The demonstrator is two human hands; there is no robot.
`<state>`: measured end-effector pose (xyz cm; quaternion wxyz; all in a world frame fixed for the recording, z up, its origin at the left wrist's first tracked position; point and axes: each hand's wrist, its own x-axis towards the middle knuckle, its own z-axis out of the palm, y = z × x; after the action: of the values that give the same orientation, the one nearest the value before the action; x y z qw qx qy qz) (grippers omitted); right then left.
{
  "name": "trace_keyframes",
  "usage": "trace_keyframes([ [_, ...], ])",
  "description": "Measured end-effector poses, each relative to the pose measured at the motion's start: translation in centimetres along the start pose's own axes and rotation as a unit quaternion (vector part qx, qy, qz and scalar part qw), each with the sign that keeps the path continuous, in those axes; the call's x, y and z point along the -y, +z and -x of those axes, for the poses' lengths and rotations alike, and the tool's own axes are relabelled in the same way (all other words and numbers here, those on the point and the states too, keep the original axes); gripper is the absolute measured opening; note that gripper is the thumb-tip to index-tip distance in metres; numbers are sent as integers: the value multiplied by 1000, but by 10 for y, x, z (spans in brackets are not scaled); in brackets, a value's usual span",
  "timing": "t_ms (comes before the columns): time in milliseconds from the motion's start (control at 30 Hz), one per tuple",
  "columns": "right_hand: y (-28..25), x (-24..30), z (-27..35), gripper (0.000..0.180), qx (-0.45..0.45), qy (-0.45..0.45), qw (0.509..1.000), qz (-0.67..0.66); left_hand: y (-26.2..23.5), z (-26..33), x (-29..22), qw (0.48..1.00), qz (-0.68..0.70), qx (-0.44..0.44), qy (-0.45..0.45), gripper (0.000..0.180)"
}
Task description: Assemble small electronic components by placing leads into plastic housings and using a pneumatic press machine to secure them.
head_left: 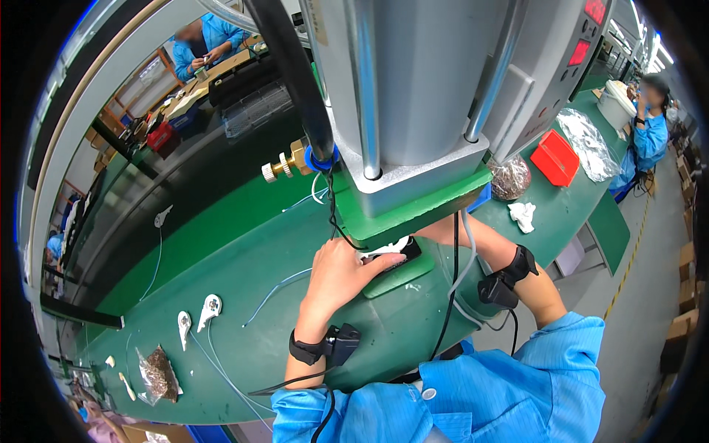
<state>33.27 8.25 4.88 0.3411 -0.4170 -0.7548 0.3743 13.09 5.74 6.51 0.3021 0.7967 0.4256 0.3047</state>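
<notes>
A press with a green head plate [421, 203] stands in front of me, over a black fixture [405, 255] on a green base plate [402, 277]. Part of a white plastic piece [391, 246] shows in the fixture. My left hand [338, 275] closes on this piece from the left, its thumb along the fixture's near side and its fingertips hidden. From the right, my right hand [443, 230] reaches in beneath the press head, which hides its fingers. A blue-grey thin cable [275, 292] runs out to the left of my left hand.
Two white cabled pieces [210, 310] and a bag of small brown parts [159, 375] lie left. On the right are a red bin [555, 158], another bag of parts [509, 179] and crumpled white material [522, 217]. A brass valve [284, 166] juts from the press. Co-workers sit farther off.
</notes>
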Motion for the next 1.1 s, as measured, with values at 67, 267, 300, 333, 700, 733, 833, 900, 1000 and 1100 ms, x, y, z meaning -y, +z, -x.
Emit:
trace_keyframes([
  [67,-1,5,-1,21,-4,8,1000,-22,-3,2,-3,1000,-6,-3,8,40],
  [267,-10,25,-2,21,17,2,1000,11,-7,3,-1,1000,-12,23,-10,36],
  [300,-10,26,-2,21,21,7,999,23,-8,4,0,999,-12,29,-15,36],
  [333,-10,26,-1,20,18,0,999,26,-8,5,1,999,-12,34,-19,35],
  [700,-22,38,38,28,-106,-17,994,-14,-13,8,1,999,-18,44,-7,34],
  [733,-34,33,50,31,-148,-52,985,76,-17,9,-4,998,-18,51,-17,34],
  [833,-42,6,95,35,-381,-41,919,95,-22,14,-3,996,-32,73,-33,34],
  [900,-27,-46,127,36,-414,-59,884,207,-25,17,-7,995,-46,80,-48,32],
  [1000,-18,-66,138,39,-410,-36,877,249,-18,14,-5,994,-61,81,-44,33],
  [1100,-13,-63,138,41,-395,-3,888,237,-19,17,-11,982,-137,106,-77,39],
])
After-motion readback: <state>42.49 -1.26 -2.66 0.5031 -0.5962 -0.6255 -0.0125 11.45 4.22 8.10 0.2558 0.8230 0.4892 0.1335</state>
